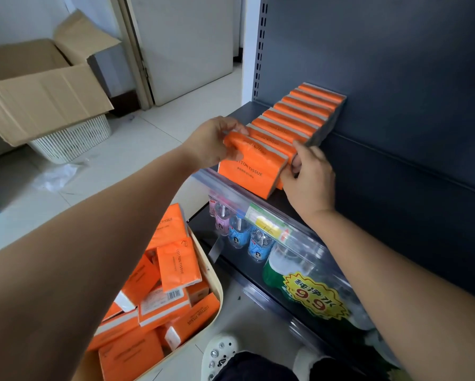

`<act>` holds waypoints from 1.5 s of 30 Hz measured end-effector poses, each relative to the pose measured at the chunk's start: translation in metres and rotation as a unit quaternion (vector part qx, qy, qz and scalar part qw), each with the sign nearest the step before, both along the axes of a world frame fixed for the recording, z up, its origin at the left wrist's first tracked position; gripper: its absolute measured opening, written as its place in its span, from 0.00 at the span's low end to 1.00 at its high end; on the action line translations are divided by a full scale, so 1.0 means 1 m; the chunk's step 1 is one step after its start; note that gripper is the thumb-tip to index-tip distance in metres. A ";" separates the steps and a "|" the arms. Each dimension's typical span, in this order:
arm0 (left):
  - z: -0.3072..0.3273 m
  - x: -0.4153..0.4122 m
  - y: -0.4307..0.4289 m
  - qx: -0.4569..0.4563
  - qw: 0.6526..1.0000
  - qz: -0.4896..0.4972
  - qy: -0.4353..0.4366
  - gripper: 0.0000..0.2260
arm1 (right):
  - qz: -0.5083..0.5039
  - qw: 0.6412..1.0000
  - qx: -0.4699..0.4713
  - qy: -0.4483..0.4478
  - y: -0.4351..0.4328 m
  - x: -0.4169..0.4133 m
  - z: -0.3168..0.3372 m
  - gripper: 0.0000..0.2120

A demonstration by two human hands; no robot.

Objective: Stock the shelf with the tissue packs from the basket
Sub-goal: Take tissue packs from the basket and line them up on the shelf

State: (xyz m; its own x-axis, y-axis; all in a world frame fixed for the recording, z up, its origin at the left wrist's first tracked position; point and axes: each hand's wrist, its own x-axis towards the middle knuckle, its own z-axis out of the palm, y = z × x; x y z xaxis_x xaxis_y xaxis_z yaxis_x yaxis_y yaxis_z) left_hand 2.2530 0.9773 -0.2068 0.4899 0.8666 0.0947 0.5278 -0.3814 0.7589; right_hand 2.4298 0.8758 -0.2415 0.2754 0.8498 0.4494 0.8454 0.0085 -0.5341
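A row of several orange tissue packs (pixel 294 119) stands on edge on the dark shelf (pixel 368 171), running back to the rear panel. The front pack (pixel 247 171), printed COTTON TISSUE, stands at the shelf's front edge. My left hand (pixel 217 141) grips its top left corner. My right hand (pixel 308 174) holds its right end, fingers curled against the packs behind. Below left, a beige basket (pixel 213 273) holds several more orange packs (pixel 176 268) lying loose.
A lower shelf carries small water bottles (pixel 239 232) and a large green-labelled bottle (pixel 299 281) behind a clear price rail (pixel 261 215). An open cardboard box (pixel 43 89) sits on a white basket (pixel 74 138) at left. A shoe (pixel 220 353) is near the basket.
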 end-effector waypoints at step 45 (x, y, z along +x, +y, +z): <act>-0.234 -0.143 -0.182 -0.264 0.948 0.151 0.097 0.13 | 0.246 0.838 -0.481 -0.075 -0.072 -0.160 -0.133 0.20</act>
State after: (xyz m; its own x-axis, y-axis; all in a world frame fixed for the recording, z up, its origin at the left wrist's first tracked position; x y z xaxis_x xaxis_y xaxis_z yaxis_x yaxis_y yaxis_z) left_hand 2.1096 0.7951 -0.4409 0.1758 0.8720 -0.4569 0.7012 0.2149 0.6798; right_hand 2.2698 0.8041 -0.3746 -0.2131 0.8329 -0.5108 0.9243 0.0024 -0.3818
